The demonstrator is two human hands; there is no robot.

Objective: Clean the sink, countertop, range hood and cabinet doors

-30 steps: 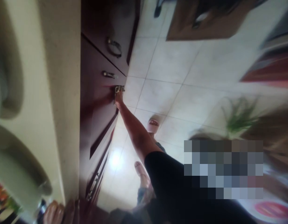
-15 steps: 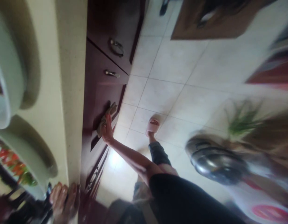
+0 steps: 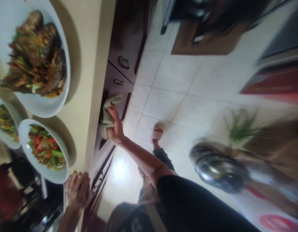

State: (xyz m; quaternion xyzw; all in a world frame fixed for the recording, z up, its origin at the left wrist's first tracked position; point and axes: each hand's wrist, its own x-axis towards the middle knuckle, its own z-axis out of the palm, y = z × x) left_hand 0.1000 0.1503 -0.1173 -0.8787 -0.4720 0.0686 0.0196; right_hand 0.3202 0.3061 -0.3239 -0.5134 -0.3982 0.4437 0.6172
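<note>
My right hand point(image 3: 116, 125) is closed on a bunched, greenish-brown cloth point(image 3: 108, 117). The cloth lies against the dark red-brown cabinet door point(image 3: 103, 102) under the counter, close to a metal handle point(image 3: 120, 82). My left hand point(image 3: 76, 187) rests over the counter's edge, fingers stretched out and holding nothing. Just beyond those fingers stands a white bowl point(image 3: 64, 175) of chopped green and red vegetables. A large white plate point(image 3: 48, 111) with a browned fish dish sits farther along the counter point(image 3: 88, 58). Beside them is another white dish point(image 3: 14, 124) of food.
Dark stove-like equipment point(image 3: 23, 180) is at lower left. On the tiled floor point(image 3: 173, 103) are a round metal pot or lid point(image 3: 218, 169), blurred green leaves point(image 3: 243, 129) and a brown cardboard piece point(image 3: 185, 42). My foot is in a pink slipper point(image 3: 157, 132).
My view has shifted so that more of the counter and its dishes shows. My right hand has moved the cloth along the door toward the handle. My left hand stays on the edge.
</note>
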